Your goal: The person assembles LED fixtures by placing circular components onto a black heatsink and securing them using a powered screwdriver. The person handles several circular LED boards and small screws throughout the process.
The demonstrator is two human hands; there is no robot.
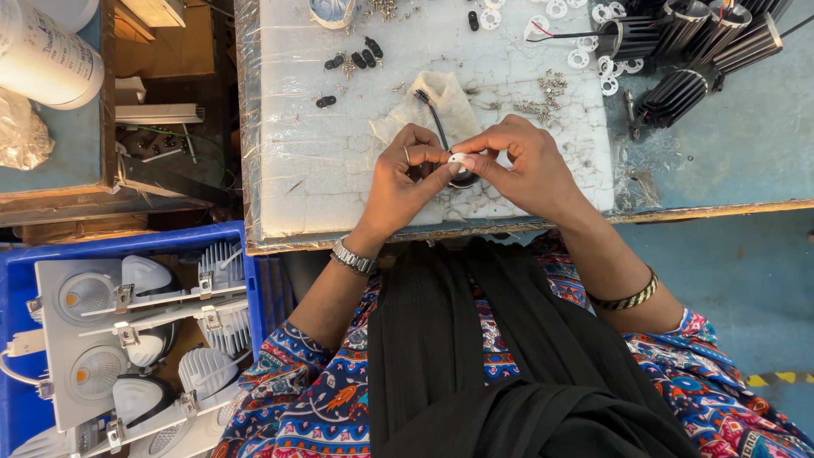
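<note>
Landmark: the white foam pad [339, 161] covering the workbench.

Both hands meet over the pad's near edge, toward its right half. Left hand [405, 182] is curled, thumb and forefinger pinching one side of a small white ring-shaped piece [457, 158]. Right hand [527, 165] pinches the same piece from the other side with its fingertips [471, 162]. Both grips are closed on the piece. Under the fingers sits a dark round part [462, 178], mostly hidden; whether either hand also holds it, cannot tell. A black cable [436, 119] runs from the hands up toward the pad's middle, over a crumpled pale cloth [441, 97].

On the pad's far side: a cluster of small black clips [356, 58], scattered small screws [543, 93], loose white plastic rings [593, 51] near the far right corner.

Just off the pad's right edge: black finned heat sinks [695, 51] lying in a row on the blue-grey bench top [729, 144].

Below and left of the pad: a blue crate [17, 339] holding white square light fittings [93, 339] with silver spring clips.

Far left of the pad: a white cylindrical container [42, 55] lying on its side, and a crumpled clear bag [19, 131] next to it.

Wrists: metal watch [354, 257] on the left, striped bangle [627, 297] on the right.
</note>
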